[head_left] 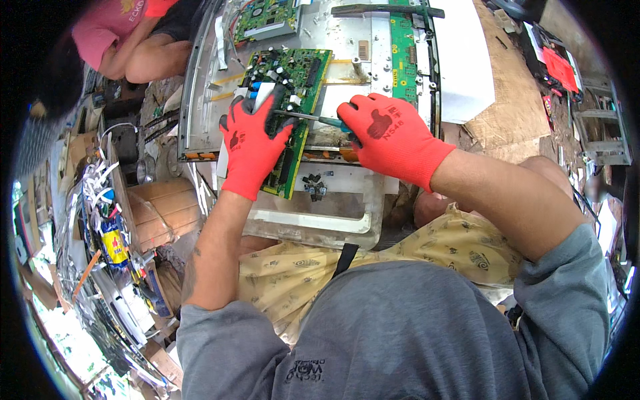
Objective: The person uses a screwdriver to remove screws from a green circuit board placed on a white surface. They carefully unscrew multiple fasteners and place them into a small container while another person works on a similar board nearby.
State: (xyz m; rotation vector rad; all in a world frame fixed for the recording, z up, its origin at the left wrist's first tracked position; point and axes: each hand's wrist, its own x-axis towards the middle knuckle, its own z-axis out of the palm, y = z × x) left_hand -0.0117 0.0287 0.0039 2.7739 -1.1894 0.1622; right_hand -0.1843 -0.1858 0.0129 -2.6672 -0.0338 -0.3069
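Note:
My gloved left hand grips the green circuit board, its dark-tipped fingers bent over connectors and components near the left edge and its thumb beside the screwdriver tip. In my gloved right hand is a screwdriver, its teal handle mostly covered by my closed fingers, its thin shaft reaching across the board to my left hand, where the tip is hidden. The board lies on an opened metal panel, with a second board at the back and a long narrow green board on the right.
A dark bar crosses the panel's back. Below is a plastic tray with small black chips. Another person sits at upper left. Cardboard lies right, cluttered scrap left, a metal ladder-like frame far right.

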